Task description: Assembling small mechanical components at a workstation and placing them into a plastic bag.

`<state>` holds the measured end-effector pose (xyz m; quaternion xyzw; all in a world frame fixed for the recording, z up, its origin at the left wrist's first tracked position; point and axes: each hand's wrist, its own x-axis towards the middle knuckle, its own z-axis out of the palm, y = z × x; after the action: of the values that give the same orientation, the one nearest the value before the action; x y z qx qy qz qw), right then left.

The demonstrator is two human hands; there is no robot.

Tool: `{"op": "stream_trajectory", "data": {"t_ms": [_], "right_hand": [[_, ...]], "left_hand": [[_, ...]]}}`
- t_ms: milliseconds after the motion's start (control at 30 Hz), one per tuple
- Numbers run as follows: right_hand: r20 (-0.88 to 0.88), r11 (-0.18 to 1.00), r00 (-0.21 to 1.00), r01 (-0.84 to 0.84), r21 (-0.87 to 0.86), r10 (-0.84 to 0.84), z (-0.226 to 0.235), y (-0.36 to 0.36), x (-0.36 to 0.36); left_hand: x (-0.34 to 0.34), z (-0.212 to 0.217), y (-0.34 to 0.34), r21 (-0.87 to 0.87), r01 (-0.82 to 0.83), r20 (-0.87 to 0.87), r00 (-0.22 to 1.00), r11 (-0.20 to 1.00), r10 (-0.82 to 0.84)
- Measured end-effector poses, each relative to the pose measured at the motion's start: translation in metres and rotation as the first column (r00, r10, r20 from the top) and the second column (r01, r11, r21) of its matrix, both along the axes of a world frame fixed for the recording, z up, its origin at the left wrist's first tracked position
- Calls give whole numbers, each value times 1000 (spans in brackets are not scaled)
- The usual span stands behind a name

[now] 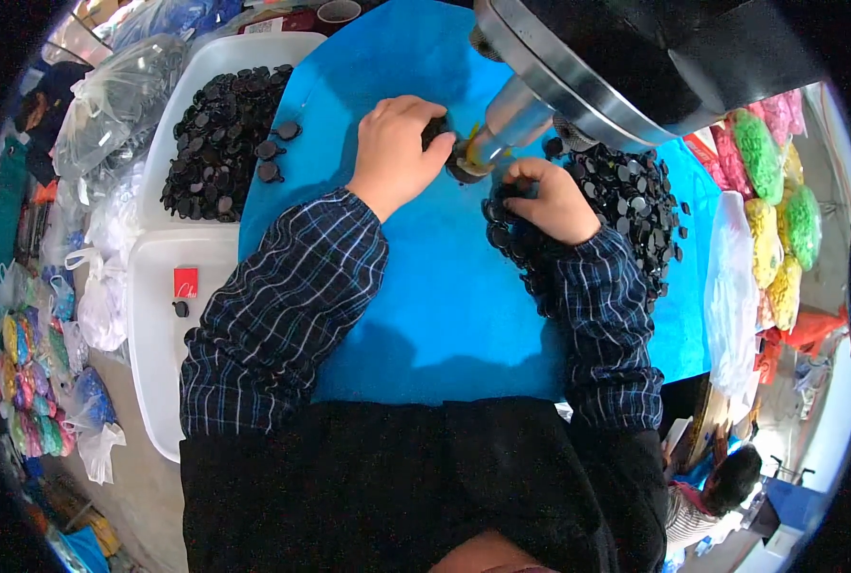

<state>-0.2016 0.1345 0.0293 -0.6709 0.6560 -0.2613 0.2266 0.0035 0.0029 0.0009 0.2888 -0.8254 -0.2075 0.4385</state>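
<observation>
Left of the metal press head, my left hand (399, 153) curls its thumb and fingers around a small black round piece, mostly hidden by the fingers. The press's shiny plunger (510, 116) comes down onto a dark round base (466, 168) between my hands. On the other side, my right hand (556, 202) is closed, thumb against fingers, on a small black disc at the edge of a heap. That heap of glossy black discs (626, 196) spreads over the blue table covering (425, 286), partly under my right forearm.
A white tub (185, 88) at the left holds many black tabbed pieces; several lie beside it. Nearer, another white tub (148, 325) contains a red box (186, 282) and one black piece. Bagged goods (774, 220) crowd the right. Another person (722, 487) is at lower right.
</observation>
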Motion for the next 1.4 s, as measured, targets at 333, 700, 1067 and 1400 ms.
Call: {"op": "stream_trajectory", "data": {"t_ms": [333,700,1067,1400], "right_hand": [[865,980,482,194,46,-137,-11,-10,1],[-332,971,943,-50,-232,-31,9,6,19],[476,962,851,271,-32,-224,-2,-3,15],[150,946,972,213,-245,-180,5,-6,12]], "left_hand": [[-9,5,11,-195,153,25,988,969,-151],[-1,-2,0,-22,-5,-23,1000,1000,4],[-10,3,11,-133,147,12,989,980,-147],[0,-4,0,44,8,-29,1000,999,-7]]}}
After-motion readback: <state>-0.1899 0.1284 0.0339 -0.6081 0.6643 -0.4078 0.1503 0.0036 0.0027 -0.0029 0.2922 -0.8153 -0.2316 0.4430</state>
